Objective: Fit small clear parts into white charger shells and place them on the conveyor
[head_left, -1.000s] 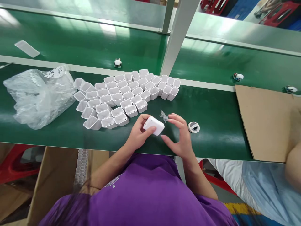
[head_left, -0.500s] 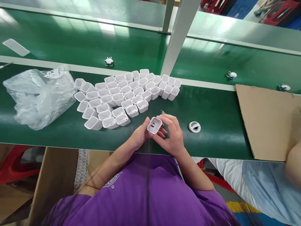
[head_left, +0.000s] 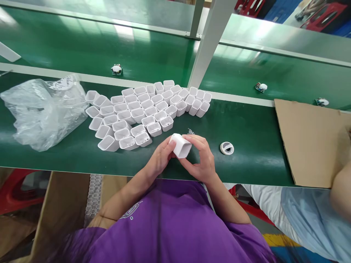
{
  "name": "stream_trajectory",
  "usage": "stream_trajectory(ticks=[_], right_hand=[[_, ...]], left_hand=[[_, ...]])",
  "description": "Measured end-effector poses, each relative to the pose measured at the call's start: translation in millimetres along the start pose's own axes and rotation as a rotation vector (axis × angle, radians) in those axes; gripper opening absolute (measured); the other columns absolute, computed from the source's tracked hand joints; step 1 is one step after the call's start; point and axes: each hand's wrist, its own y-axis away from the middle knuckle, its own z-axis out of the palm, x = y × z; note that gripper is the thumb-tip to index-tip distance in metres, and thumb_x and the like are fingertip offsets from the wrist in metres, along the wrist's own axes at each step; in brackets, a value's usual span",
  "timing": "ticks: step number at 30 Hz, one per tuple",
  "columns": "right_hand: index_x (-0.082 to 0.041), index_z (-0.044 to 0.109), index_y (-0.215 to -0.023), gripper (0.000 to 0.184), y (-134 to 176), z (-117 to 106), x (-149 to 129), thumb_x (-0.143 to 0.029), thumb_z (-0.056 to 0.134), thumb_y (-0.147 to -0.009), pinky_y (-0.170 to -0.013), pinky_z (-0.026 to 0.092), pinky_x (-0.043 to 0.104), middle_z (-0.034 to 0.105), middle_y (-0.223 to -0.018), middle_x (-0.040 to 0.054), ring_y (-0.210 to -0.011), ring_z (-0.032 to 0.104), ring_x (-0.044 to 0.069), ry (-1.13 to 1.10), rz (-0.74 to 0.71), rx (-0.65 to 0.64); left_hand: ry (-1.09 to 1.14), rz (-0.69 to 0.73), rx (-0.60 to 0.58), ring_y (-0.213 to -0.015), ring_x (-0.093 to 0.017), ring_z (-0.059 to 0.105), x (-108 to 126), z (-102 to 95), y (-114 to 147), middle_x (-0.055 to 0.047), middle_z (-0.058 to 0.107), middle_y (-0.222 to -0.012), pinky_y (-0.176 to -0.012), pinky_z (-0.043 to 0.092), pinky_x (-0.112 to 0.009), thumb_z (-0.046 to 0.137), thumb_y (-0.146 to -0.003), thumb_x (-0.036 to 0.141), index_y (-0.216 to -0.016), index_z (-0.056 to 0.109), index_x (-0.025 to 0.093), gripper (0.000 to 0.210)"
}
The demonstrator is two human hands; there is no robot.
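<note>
A white plastic housing [head_left: 181, 146], shaped like a small hollow box, is held between both hands above the front of the green bench. My left hand [head_left: 162, 151] grips its left side, thumb on top. The fingers and thumb of my right hand [head_left: 201, 157] close round its right side; its open end tilts to the lower right. Just beyond my hands lies a small heap of tiny clear or silvery pieces [head_left: 191, 131], too small to make out. Many similar white housings [head_left: 134, 106] stand in a cluster to the left, mostly with openings upward.
A roll of white tape [head_left: 227, 148] lies to the right. A clear plastic bag [head_left: 44, 113] is at left, and a cardboard sheet [head_left: 309, 142] at right beside another person's arm [head_left: 340, 193]. Small circuit boards [head_left: 116, 69] sit on the far green strip. A white post [head_left: 207, 44] rises behind.
The housing has been turned over in my hands, so its open end now faces lower right instead of up. The small boards and a white panel on the far strip have shifted left.
</note>
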Motion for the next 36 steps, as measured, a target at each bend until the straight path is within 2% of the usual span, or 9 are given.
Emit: stream_trajectory(ticks=[4, 14, 20, 23, 26, 31, 34, 36], right_hand=[[-0.026, 0.044, -0.129, 0.05, 3, 2, 1, -0.018, 0.067, -0.085, -0.094, 0.055, 0.049, 0.066, -0.121, 0.0091, -0.115, 0.062, 0.025, -0.039, 0.014, 0.017], [-0.026, 0.04, -0.127, 0.055, 7, 4, 1, -0.015, 0.071, -0.083, -0.092, 0.057, 0.049, 0.065, -0.126, 0.0103, -0.117, 0.062, 0.024, -0.077, 0.006, 0.055], [-0.029, 0.044, -0.123, 0.046, 7, 5, 5, -0.013, 0.066, -0.086, -0.087, 0.058, 0.049, 0.064, -0.127, 0.0101, -0.114, 0.063, 0.024, -0.023, -0.059, 0.049], [-0.031, 0.051, -0.116, 0.038, 9, 5, 6, -0.008, 0.06, -0.087, -0.083, 0.059, 0.045, 0.058, -0.135, 0.0091, -0.117, 0.062, 0.023, 0.009, -0.12, 0.038], [-0.031, 0.054, -0.113, 0.039, 10, 6, 5, -0.003, 0.057, -0.086, -0.085, 0.059, 0.042, 0.054, -0.14, 0.0085, -0.121, 0.059, 0.023, -0.014, -0.142, 0.035], [-0.028, 0.04, -0.128, 0.051, 10, 6, 4, -0.01, 0.063, -0.086, -0.09, 0.057, 0.05, 0.06, -0.13, 0.013, -0.118, 0.061, 0.024, -0.076, -0.046, 0.046], [-0.025, 0.043, -0.127, 0.048, 11, 7, 7, -0.014, 0.065, -0.086, -0.091, 0.056, 0.05, 0.062, -0.127, 0.0142, -0.117, 0.061, 0.025, -0.03, 0.014, 0.015], [-0.024, 0.045, -0.126, 0.047, 13, 8, 9, -0.013, 0.065, -0.085, -0.091, 0.057, 0.048, 0.061, -0.127, 0.0141, -0.116, 0.061, 0.025, -0.024, 0.027, 0.011]], left_hand=[[-0.02, 0.097, 0.046, -0.064, -0.011, 0.053, 0, -1.6, 0, 0.0, 0.06, -0.076, -0.055, 0.047, -0.022, 0.078, -0.066, 0.061, -0.094, 0.064, 0.017, 0.053], [-0.039, 0.135, -0.014, -0.068, -0.012, 0.057, 1, -2.4, 1, -0.001, 0.063, -0.084, -0.057, 0.048, -0.021, 0.077, -0.069, 0.059, -0.099, 0.064, 0.019, 0.052], [-0.056, 0.146, -0.033, -0.066, -0.011, 0.058, 0, -4.4, 2, -0.002, 0.064, -0.087, -0.057, 0.05, -0.021, 0.075, -0.073, 0.056, -0.101, 0.064, 0.019, 0.048], [-0.081, 0.138, -0.049, -0.062, -0.011, 0.057, -1, -5.0, 1, -0.001, 0.064, -0.081, -0.055, 0.05, -0.021, 0.074, -0.073, 0.057, -0.102, 0.064, 0.02, 0.049], [-0.077, 0.173, -0.039, -0.06, -0.011, 0.056, 0, -4.6, 0, 0.0, 0.063, -0.078, -0.053, 0.049, -0.021, 0.076, -0.07, 0.059, -0.096, 0.063, 0.019, 0.049], [-0.174, 0.314, 0.039, -0.067, -0.012, 0.059, -2, -4.5, 4, -0.001, 0.065, -0.083, -0.058, 0.05, -0.021, 0.078, -0.072, 0.051, -0.102, 0.063, 0.02, 0.046], [-0.257, 0.404, 0.098, -0.072, -0.013, 0.06, -3, -5.4, 6, -0.002, 0.065, -0.088, -0.062, 0.05, -0.02, 0.08, -0.072, 0.042, -0.101, 0.063, 0.02, 0.04], [-0.283, 0.417, 0.107, -0.075, -0.013, 0.06, -4, -6.0, 6, -0.002, 0.066, -0.091, -0.064, 0.05, -0.02, 0.08, -0.072, 0.038, -0.101, 0.064, 0.021, 0.038]])
